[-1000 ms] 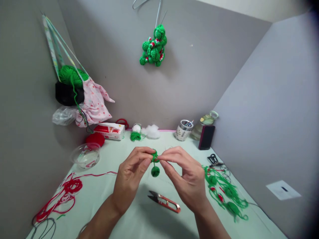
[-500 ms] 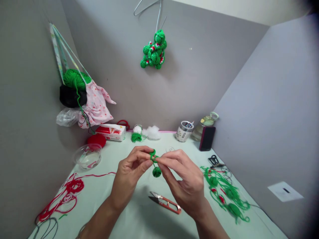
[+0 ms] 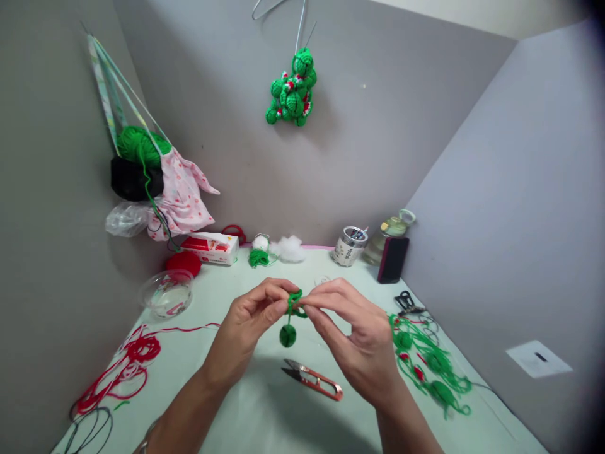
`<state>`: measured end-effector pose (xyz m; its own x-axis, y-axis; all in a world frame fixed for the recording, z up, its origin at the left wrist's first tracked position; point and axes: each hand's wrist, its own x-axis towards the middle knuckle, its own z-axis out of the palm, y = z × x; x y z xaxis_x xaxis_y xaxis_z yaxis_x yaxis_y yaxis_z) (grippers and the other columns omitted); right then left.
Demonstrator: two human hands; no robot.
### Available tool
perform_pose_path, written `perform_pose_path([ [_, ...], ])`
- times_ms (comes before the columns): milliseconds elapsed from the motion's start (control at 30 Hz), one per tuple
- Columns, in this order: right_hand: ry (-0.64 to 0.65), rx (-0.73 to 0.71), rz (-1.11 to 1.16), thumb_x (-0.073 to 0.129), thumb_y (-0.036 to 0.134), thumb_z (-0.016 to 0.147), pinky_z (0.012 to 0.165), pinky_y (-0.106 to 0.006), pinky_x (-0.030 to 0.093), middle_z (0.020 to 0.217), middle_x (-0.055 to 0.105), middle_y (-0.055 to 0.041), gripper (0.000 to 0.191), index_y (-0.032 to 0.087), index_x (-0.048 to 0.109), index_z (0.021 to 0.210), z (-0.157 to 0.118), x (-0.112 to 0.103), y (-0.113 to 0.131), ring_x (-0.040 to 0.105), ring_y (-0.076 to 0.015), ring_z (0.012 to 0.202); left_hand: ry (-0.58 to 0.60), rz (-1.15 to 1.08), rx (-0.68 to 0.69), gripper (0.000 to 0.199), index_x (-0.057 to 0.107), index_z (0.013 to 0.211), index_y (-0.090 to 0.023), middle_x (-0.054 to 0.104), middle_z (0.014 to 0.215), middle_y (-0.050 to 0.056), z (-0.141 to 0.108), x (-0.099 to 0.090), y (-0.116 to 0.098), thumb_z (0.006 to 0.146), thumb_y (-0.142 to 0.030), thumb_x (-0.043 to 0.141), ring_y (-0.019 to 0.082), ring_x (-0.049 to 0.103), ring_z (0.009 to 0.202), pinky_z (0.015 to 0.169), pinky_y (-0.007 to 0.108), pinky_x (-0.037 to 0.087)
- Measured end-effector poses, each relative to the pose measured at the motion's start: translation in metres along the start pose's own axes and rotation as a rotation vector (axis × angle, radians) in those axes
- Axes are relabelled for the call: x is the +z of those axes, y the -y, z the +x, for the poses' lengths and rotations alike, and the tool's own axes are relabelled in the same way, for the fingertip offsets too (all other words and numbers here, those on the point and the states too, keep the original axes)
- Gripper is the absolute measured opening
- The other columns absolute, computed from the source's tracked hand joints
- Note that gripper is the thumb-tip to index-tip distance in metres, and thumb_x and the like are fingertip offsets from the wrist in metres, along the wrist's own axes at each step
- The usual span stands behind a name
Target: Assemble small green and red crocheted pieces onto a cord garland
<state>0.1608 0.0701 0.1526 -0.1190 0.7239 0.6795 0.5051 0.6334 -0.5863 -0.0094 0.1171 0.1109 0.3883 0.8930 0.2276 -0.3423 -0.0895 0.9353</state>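
Between my two hands is a small green crocheted piece (image 3: 293, 302), with a green crocheted ball (image 3: 288, 336) dangling beneath it on a short strand. My left hand (image 3: 258, 321) pinches the piece from the left with thumb and fingers. From the right, my right hand (image 3: 352, 331) has its thumb and forefinger pressed together at the piece's edge; whether a needle sits in that pinch cannot be made out. Orange-handled thread snips (image 3: 312, 380) lie on the cloth below my hands, blades pointing left.
Red and white yarn (image 3: 137, 356) spreads at left near a clear bowl (image 3: 167, 295). Green crocheted pieces with loose tails (image 3: 432, 366) lie at right. Along the back stand a tissue pack (image 3: 212, 248), stuffing (image 3: 290, 249), a tin (image 3: 350, 247) and a phone (image 3: 393, 260). A green crocheted cluster (image 3: 295, 91) hangs above.
The green piece has turned in my fingers, and its hanging ball has swung slightly left and down. My right hand has shifted a little right. The snips stay put.
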Motion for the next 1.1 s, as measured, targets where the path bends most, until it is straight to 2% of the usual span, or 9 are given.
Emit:
perform_pose_path([
  [133, 0.017, 0.084, 0.134, 0.063, 0.014, 0.091, 0.066, -0.028, 0.052, 0.085, 0.068, -0.0025, 0.021, 0.027, 0.076, 0.100, 0.000, 0.002, -0.001, 0.064, -0.0150, 0.076, 0.047, -0.048, -0.028, 0.011, 0.071, 0.083, -0.021, 0.063, 0.108, 0.004, -0.001, 0.000, -0.004, 0.090, -0.027, 0.065, 0.017, 0.059, 0.100, 0.091, 0.029, 0.047],
  [233, -0.007, 0.088, 0.177, 0.064, 0.014, 0.091, 0.067, -0.027, 0.051, 0.085, 0.068, -0.0021, 0.020, 0.027, 0.076, 0.098, 0.001, 0.007, -0.002, 0.063, -0.0143, 0.077, 0.054, -0.070, -0.022, 0.011, 0.071, 0.084, -0.022, 0.063, 0.107, 0.004, -0.001, 0.000, -0.006, 0.091, -0.027, 0.064, 0.017, 0.059, 0.099, 0.091, 0.029, 0.046],
  [467, 0.012, -0.054, 0.033, 0.052, 0.007, 0.095, 0.076, -0.029, 0.050, 0.093, 0.065, -0.0063, 0.021, 0.018, 0.068, 0.103, -0.001, 0.014, -0.003, 0.060, -0.0152, 0.087, -0.009, -0.025, 0.027, 0.014, 0.068, 0.082, -0.021, 0.061, 0.108, 0.004, -0.002, -0.001, -0.009, 0.092, -0.028, 0.062, 0.018, 0.057, 0.100, 0.092, 0.029, 0.044],
  [633, -0.080, -0.083, -0.115, 0.052, 0.007, 0.094, 0.067, -0.027, 0.045, 0.086, 0.058, -0.0058, 0.016, 0.016, 0.064, 0.089, -0.004, 0.023, -0.005, 0.055, -0.0135, 0.074, -0.033, -0.076, -0.010, 0.012, 0.068, 0.084, -0.020, 0.061, 0.108, 0.003, -0.003, 0.001, -0.010, 0.092, -0.028, 0.063, 0.017, 0.056, 0.096, 0.088, 0.028, 0.043],
  [767, -0.038, -0.072, -0.131, 0.052, 0.010, 0.095, 0.063, -0.026, 0.044, 0.087, 0.055, -0.0052, 0.016, 0.017, 0.065, 0.088, -0.005, 0.027, -0.007, 0.052, -0.0122, 0.070, 0.003, -0.101, -0.022, 0.009, 0.068, 0.086, -0.022, 0.060, 0.106, 0.002, -0.001, 0.001, -0.006, 0.091, -0.028, 0.063, 0.016, 0.054, 0.098, 0.088, 0.027, 0.042],
  [867, 0.007, -0.023, -0.088, 0.052, 0.015, 0.096, 0.072, -0.028, 0.047, 0.092, 0.057, -0.0056, 0.014, 0.018, 0.064, 0.090, -0.002, 0.021, -0.010, 0.057, -0.0142, 0.081, 0.017, -0.076, -0.028, 0.009, 0.067, 0.086, -0.023, 0.059, 0.110, 0.001, -0.001, -0.002, -0.007, 0.092, -0.027, 0.062, 0.016, 0.054, 0.102, 0.092, 0.027, 0.040],
  [1000, 0.015, 0.103, 0.025, 0.047, 0.020, 0.101, 0.092, -0.033, 0.045, 0.107, 0.061, -0.0063, 0.016, 0.021, 0.063, 0.101, 0.002, 0.008, -0.012, 0.058, -0.0176, 0.104, 0.143, 0.034, -0.055, 0.011, 0.066, 0.083, -0.021, 0.058, 0.113, 0.002, 0.000, -0.009, -0.010, 0.091, -0.028, 0.062, 0.019, 0.050, 0.111, 0.096, 0.028, 0.037],
  [1100, 0.122, 0.201, 0.141, 0.047, 0.024, 0.101, 0.093, -0.032, 0.046, 0.113, 0.063, -0.0059, 0.019, 0.023, 0.065, 0.109, 0.003, 0.005, -0.012, 0.058, -0.0177, 0.108, 0.201, 0.111, -0.077, 0.011, 0.064, 0.085, -0.022, 0.058, 0.099, 0.001, 0.000, -0.012, -0.009, 0.091, -0.030, 0.062, 0.017, 0.051, 0.098, 0.088, 0.028, 0.037],
])
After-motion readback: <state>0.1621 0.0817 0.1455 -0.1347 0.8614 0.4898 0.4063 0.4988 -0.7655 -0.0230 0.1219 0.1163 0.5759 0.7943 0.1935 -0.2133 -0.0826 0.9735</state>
